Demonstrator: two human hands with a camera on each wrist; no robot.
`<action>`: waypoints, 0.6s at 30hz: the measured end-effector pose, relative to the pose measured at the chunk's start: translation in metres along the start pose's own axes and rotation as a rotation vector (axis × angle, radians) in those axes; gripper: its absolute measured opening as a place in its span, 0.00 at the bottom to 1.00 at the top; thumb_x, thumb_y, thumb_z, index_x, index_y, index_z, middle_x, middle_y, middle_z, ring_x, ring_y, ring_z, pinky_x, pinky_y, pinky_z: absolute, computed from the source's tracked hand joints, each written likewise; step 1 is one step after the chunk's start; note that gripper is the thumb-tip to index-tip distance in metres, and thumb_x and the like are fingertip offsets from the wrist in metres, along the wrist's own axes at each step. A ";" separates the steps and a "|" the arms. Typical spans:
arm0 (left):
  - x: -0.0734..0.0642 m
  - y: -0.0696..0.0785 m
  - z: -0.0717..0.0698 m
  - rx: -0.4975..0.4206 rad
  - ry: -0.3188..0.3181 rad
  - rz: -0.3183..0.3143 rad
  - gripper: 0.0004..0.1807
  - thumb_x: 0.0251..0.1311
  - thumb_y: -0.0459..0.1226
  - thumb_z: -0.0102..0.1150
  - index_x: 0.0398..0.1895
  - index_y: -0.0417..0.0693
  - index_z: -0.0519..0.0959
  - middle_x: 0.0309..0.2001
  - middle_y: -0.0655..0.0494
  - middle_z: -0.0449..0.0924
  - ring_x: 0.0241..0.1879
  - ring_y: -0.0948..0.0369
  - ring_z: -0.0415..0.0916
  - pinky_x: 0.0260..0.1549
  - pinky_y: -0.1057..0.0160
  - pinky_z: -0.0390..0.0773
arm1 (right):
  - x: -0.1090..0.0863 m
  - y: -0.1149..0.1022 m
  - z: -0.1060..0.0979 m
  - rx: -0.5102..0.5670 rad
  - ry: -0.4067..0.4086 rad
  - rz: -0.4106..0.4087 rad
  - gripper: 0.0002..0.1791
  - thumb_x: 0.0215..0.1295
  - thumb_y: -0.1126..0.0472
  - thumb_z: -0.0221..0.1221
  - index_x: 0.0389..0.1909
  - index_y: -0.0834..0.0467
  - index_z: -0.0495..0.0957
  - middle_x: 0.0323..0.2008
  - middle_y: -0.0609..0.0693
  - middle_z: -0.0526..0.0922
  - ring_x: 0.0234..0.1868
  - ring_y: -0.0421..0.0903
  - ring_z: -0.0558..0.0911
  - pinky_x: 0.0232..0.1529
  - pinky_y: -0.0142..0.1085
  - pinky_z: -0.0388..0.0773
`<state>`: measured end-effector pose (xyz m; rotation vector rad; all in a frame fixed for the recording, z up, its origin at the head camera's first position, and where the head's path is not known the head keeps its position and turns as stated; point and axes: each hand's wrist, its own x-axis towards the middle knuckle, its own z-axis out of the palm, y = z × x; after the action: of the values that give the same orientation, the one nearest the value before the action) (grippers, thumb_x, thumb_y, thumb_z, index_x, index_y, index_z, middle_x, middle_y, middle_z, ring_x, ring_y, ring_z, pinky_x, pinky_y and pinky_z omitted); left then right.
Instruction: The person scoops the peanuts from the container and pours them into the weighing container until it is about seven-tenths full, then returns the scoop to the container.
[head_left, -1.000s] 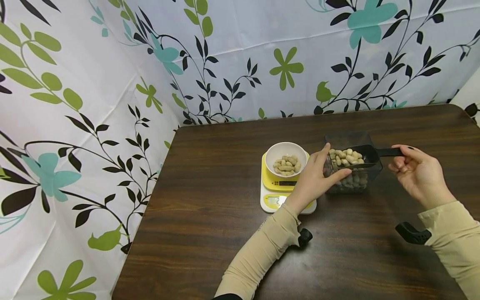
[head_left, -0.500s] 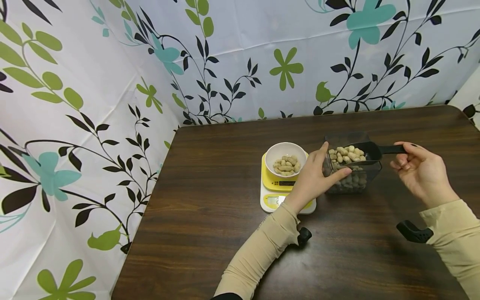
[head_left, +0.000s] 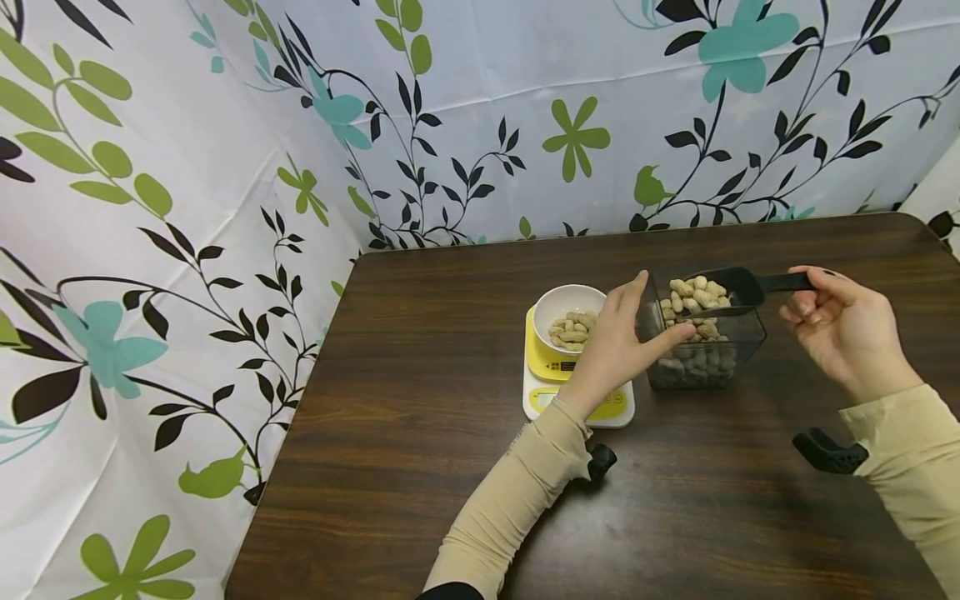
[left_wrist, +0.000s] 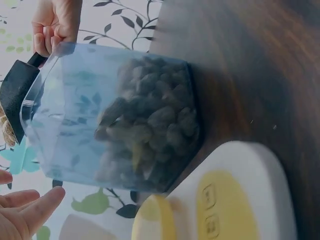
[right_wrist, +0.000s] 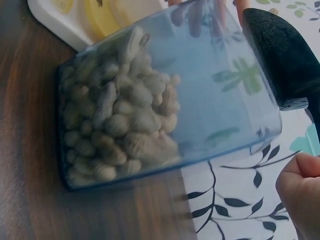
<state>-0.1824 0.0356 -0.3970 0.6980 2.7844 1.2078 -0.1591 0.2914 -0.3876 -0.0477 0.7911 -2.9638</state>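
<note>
In the head view, my right hand pinches the handle of a black scoop that carries peanuts. The scoop is above the mouth of a clear square container, part filled with unshelled peanuts. At the container's left side is my left hand, thumb and fingers spread. The left wrist view shows its fingers apart from the container wall. Behind this hand, a white bowl holding some peanuts sits on a yellow and white kitchen scale; the hand and wrist partly cover both.
Everything stands on a dark wood-grain table. A patterned curtain hangs behind and to the left of it. A black wrist device sticks out by the right sleeve.
The scoop with peanuts has risen slightly above the container. My left hand has shifted a little left, away from the container's side, and now covers part of the bowl.
</note>
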 end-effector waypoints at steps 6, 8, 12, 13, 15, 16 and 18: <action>0.000 -0.003 -0.015 0.002 0.032 -0.001 0.46 0.56 0.63 0.52 0.73 0.69 0.40 0.71 0.56 0.52 0.69 0.57 0.57 0.62 0.56 0.67 | 0.006 0.004 0.012 -0.017 -0.016 0.023 0.22 0.75 0.63 0.35 0.41 0.71 0.76 0.17 0.60 0.74 0.19 0.51 0.64 0.29 0.38 0.56; 0.001 -0.005 -0.021 0.002 0.048 0.000 0.47 0.56 0.62 0.53 0.73 0.69 0.40 0.72 0.56 0.51 0.70 0.57 0.56 0.62 0.55 0.67 | 0.008 0.006 0.016 -0.038 -0.021 0.025 0.21 0.75 0.63 0.36 0.42 0.70 0.76 0.17 0.59 0.75 0.19 0.51 0.65 0.30 0.38 0.55; 0.001 -0.009 -0.030 0.002 0.081 -0.007 0.47 0.55 0.62 0.54 0.73 0.69 0.41 0.72 0.57 0.51 0.70 0.57 0.56 0.63 0.55 0.66 | 0.013 0.010 0.024 -0.027 -0.022 0.036 0.20 0.75 0.63 0.36 0.42 0.70 0.76 0.18 0.59 0.76 0.19 0.50 0.65 0.30 0.37 0.55; 0.001 -0.010 -0.032 0.007 0.089 -0.008 0.47 0.55 0.62 0.54 0.73 0.69 0.41 0.72 0.56 0.51 0.70 0.57 0.56 0.64 0.55 0.66 | 0.014 0.011 0.026 -0.031 -0.018 0.039 0.20 0.74 0.63 0.37 0.42 0.69 0.76 0.18 0.59 0.76 0.19 0.50 0.66 0.30 0.37 0.55; 0.000 -0.011 -0.036 0.007 0.099 -0.016 0.47 0.55 0.62 0.55 0.73 0.67 0.42 0.72 0.55 0.51 0.70 0.57 0.56 0.64 0.55 0.65 | 0.016 0.014 0.030 -0.027 -0.008 0.050 0.19 0.74 0.63 0.38 0.42 0.69 0.77 0.18 0.59 0.76 0.19 0.50 0.67 0.30 0.37 0.57; 0.000 -0.012 -0.038 0.013 0.104 -0.019 0.48 0.55 0.61 0.55 0.74 0.67 0.42 0.72 0.55 0.51 0.70 0.57 0.55 0.64 0.55 0.65 | 0.018 0.015 0.032 -0.033 -0.007 0.053 0.18 0.74 0.63 0.38 0.42 0.69 0.76 0.18 0.59 0.76 0.19 0.50 0.67 0.31 0.37 0.57; 0.000 -0.013 -0.041 0.027 0.113 -0.023 0.48 0.55 0.61 0.55 0.74 0.65 0.42 0.72 0.53 0.51 0.70 0.57 0.55 0.64 0.55 0.65 | 0.021 0.019 0.036 -0.048 -0.005 0.056 0.18 0.74 0.63 0.40 0.42 0.68 0.77 0.18 0.58 0.77 0.19 0.49 0.68 0.31 0.37 0.58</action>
<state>-0.1957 -0.0009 -0.3775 0.6163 2.8959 1.2457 -0.1767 0.2558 -0.3657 -0.0345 0.8485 -2.8916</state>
